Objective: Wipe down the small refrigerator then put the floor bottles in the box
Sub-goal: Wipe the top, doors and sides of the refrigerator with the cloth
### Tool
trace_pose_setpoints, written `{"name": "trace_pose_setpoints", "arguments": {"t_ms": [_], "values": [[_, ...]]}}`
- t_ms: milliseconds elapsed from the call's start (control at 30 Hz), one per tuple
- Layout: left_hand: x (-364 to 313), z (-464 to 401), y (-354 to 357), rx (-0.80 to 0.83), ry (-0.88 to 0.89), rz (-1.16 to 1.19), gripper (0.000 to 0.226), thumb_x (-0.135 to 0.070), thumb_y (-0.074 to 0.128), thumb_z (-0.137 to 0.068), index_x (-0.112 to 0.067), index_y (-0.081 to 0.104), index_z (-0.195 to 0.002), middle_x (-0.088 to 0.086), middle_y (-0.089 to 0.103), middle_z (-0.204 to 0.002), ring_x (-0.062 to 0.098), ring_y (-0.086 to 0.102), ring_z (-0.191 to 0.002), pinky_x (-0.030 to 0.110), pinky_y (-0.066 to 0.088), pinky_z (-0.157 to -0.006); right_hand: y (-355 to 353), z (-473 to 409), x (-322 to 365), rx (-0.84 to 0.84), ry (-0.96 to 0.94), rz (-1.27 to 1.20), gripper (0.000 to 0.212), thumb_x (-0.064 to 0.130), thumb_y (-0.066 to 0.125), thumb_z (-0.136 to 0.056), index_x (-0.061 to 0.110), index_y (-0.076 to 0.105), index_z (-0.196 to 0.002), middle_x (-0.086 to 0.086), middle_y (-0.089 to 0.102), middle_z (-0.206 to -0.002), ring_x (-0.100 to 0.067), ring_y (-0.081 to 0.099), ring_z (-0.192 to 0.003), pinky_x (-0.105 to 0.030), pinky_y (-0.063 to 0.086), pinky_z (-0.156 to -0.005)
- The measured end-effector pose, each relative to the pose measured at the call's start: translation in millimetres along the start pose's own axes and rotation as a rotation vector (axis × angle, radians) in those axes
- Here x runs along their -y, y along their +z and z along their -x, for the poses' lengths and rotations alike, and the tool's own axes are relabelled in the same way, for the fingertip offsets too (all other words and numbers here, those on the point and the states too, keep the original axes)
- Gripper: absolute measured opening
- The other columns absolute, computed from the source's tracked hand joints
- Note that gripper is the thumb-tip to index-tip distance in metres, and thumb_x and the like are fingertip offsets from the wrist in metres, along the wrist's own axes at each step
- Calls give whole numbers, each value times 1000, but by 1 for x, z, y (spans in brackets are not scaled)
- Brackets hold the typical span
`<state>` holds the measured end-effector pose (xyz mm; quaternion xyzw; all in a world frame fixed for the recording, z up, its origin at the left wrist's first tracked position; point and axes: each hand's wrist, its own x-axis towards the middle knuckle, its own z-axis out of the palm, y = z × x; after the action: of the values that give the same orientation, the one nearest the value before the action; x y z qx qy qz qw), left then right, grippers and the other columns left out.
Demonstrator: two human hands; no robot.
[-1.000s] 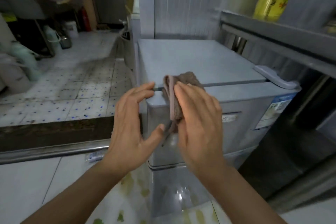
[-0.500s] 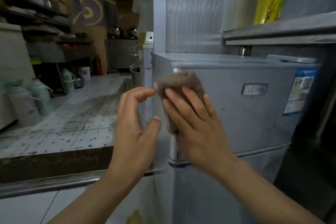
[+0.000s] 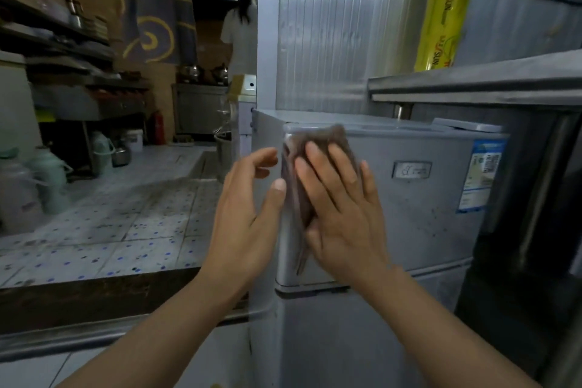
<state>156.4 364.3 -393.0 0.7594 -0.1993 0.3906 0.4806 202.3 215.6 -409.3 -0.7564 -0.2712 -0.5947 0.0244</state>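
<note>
The small grey refrigerator [image 3: 419, 198] stands in front of me, its upper door facing the camera. My right hand [image 3: 340, 208] presses a brown cloth [image 3: 310, 148] flat against the door's upper left corner with straight, spread fingers. My left hand [image 3: 248, 208] hovers just left of the cloth beside the fridge's left edge, fingers loosely curved and holding nothing. Its thumb tip lies close to the cloth's left edge. No floor bottles or box for them show here.
A steel shelf [image 3: 472, 88] juts over the fridge at right, with a yellow roll [image 3: 444, 6] leaning above it. A raised tiled floor [image 3: 104, 230] with a dark step edge spreads left, with jugs [image 3: 47, 173] on it. A person [image 3: 241, 28] stands far back.
The view dropped from above the fridge top to level with its door. My right hand carried the cloth from the top front edge down onto the door face; my left hand stayed alongside.
</note>
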Motion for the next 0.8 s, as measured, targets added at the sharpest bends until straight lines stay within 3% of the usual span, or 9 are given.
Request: {"name": "trace_pose_setpoints", "arguments": {"t_ms": [167, 267, 367, 467, 600, 700, 800], "values": [[-2, 0, 22, -73, 54, 16, 43, -24, 41, -93, -21, 42, -136, -8, 50, -131, 1, 46, -121, 28, 41, -102, 5, -5, 13, -53, 130, -64, 59, 32, 36, -94, 15, 18, -148, -2, 10, -157, -22, 8, -147, -45, 11, -119], [3, 5, 29, -137, 28, -10, 47, -20, 40, -92, -22, 39, -139, -8, 48, -129, 0, 48, -116, 26, 43, -98, 12, 20, 16, -32, 112, -60, 66, 30, 40, -88, 17, 16, -148, -1, 9, -157, -20, 7, -147, -43, 9, -119], [3, 3, 36, -183, 19, -52, 44, -15, 49, -94, -24, 38, -135, -7, 46, -126, 7, 50, -111, 31, 46, -97, 9, 21, -8, -22, 35, -20, 73, 27, 45, -81, 18, 19, -148, 0, 14, -157, -17, 6, -147, -44, 4, -119], [2, 1, 43, -187, -9, -88, 48, -17, 53, -91, -23, 34, -135, -2, 44, -128, 12, 48, -110, 40, 47, -96, -4, 25, -44, -20, 158, 11, 70, 23, 44, -83, 16, 18, -148, -1, 16, -156, -18, 7, -146, -43, 1, -119], [3, 2, 45, -205, -7, -101, 50, -16, 52, -91, -21, 31, -137, -5, 40, -127, 5, 46, -105, 40, 48, -93, -14, 39, -90, 5, 225, 19, 72, 24, 41, -83, 12, 14, -148, -4, 12, -157, -20, 6, -146, -43, -3, -119], [4, 1, 48, -217, -9, -116, 51, -14, 52, -92, -20, 31, -138, -9, 38, -126, 7, 47, -107, 38, 47, -93, -20, 55, -134, 28, 488, 19, 90, 13, 57, -78, 15, 4, -150, -5, 4, -159, -18, 0, -146, -40, -4, -120], [7, 1, 51, -245, 5, -154, 51, -12, 52, -92, -18, 31, -138, -13, 38, -120, 5, 45, -98, 32, 44, -84, -26, 67, -170, 16, 777, -108, 86, 5, 52, -83, 18, 1, -151, -4, 2, -160, -20, 2, -146, -48, 13, -119]]}}
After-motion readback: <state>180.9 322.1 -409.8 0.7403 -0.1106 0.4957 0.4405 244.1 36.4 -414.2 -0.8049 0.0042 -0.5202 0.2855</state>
